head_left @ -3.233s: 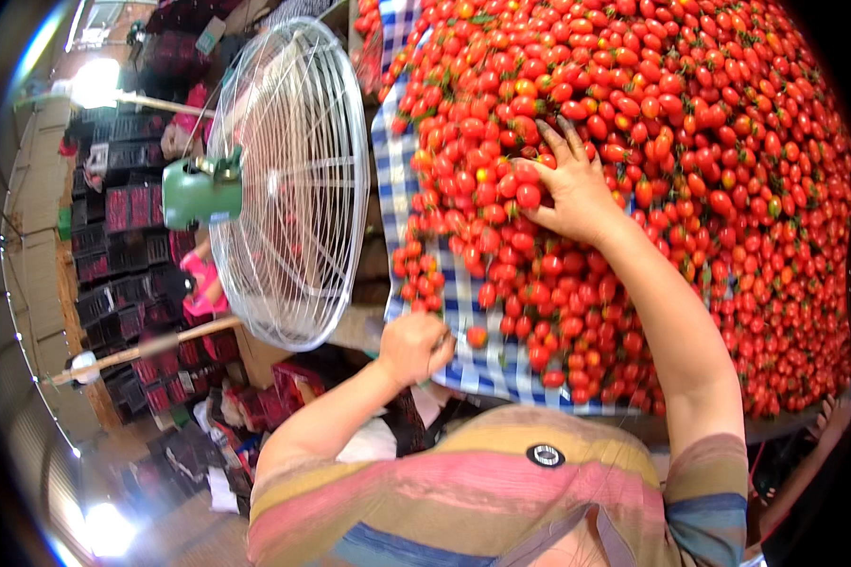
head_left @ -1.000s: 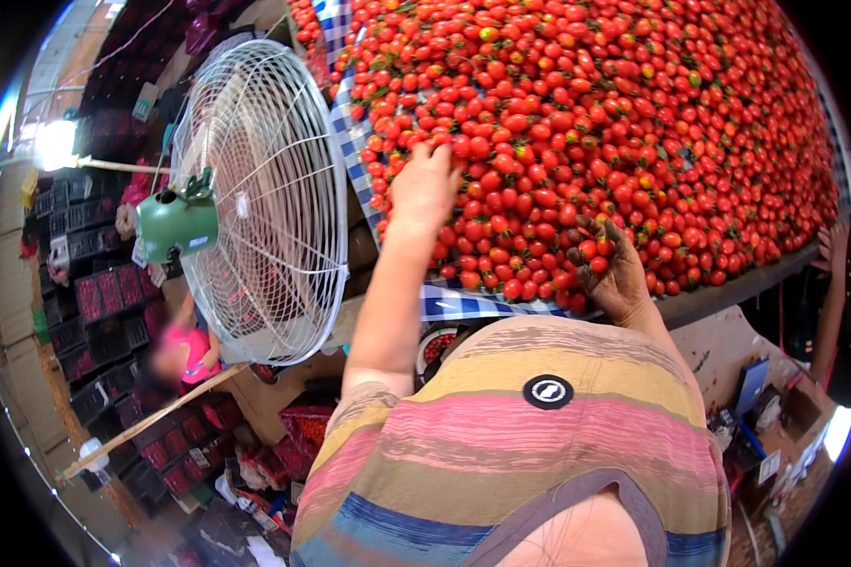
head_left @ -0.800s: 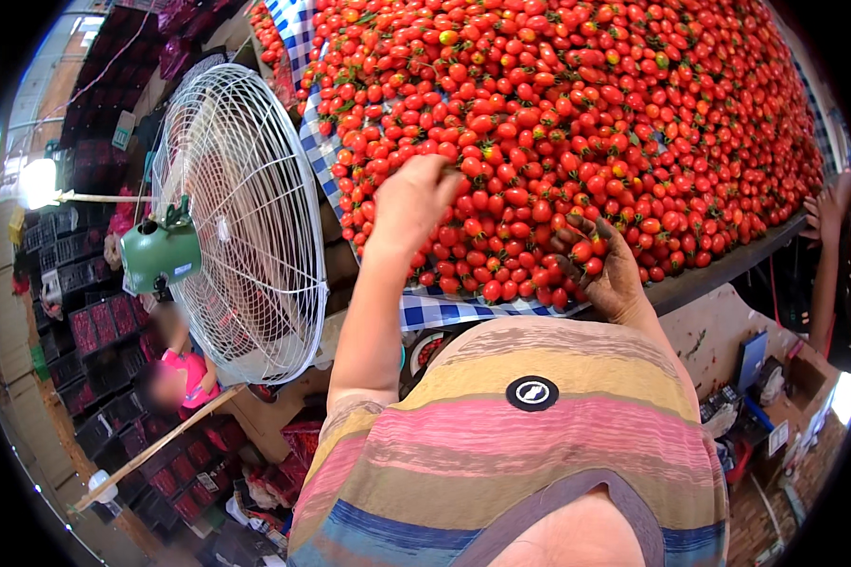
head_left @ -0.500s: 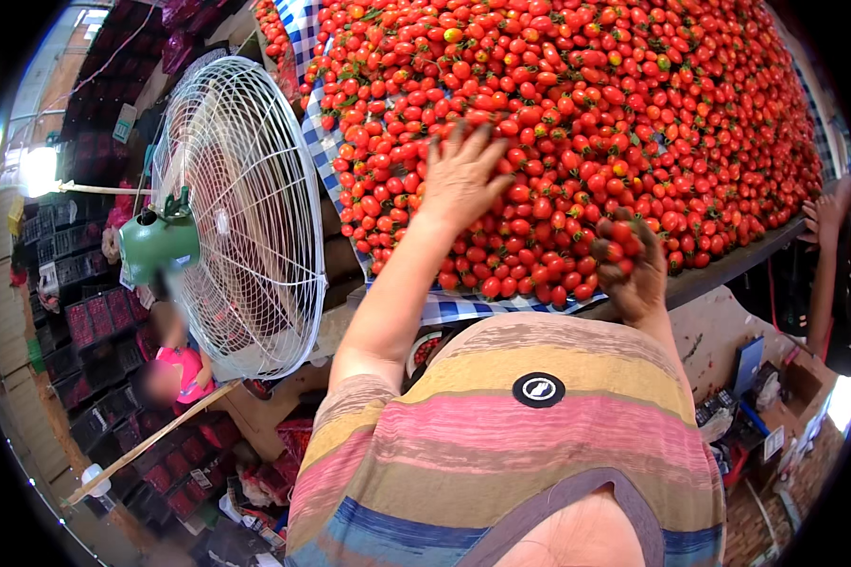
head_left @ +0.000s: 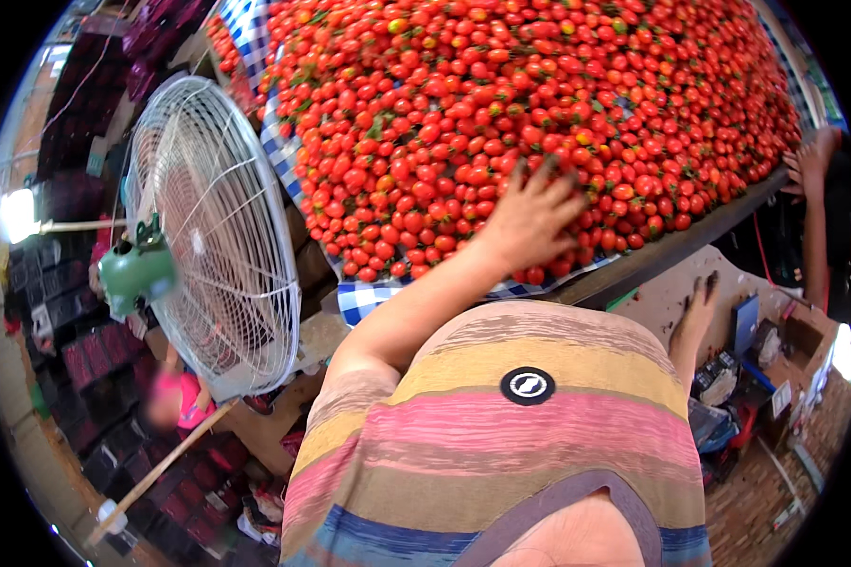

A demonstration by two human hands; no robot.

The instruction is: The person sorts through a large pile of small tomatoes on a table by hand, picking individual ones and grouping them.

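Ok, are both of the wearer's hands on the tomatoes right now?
No, only the left hand is on the tomatoes; the right hand is apart from them.

No readable lettering or numbers

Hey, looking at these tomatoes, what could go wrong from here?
Some small red oval tomatoes lie close to the dark table edge, so a few might roll off.
The left hand is spread on the pile; pressing hard could bruise fruit.
Tomatoes rest on the blue-and-white checked cloth, so a tug might drag some along.
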